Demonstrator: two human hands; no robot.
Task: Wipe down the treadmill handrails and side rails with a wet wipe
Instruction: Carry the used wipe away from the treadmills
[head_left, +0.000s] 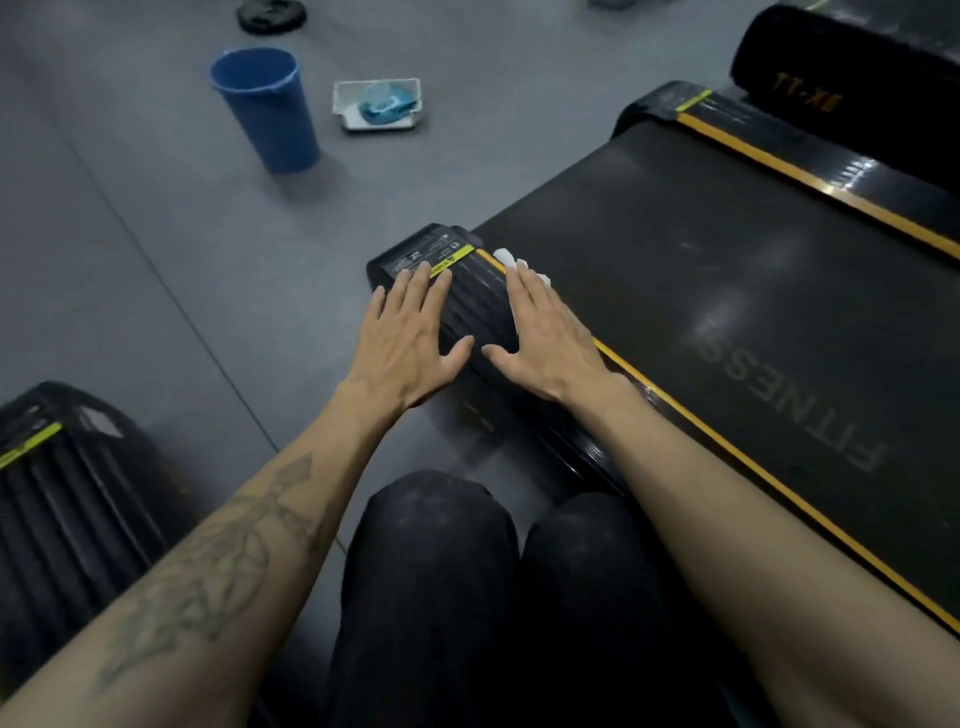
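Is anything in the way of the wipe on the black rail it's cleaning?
Nothing visible is. The right hand presses the white wipe flat on the side rail. The left hand rests beside it on the same rail, and only the rail's end cap lies ahead.

Both hands lay flat on the treadmill's ribbed side rail (478, 306): the left hand (410, 338) beside the yellow label, the right hand (545, 338) pressing a white wipe (511, 260). A blue cup (265, 104) stood on the floor.
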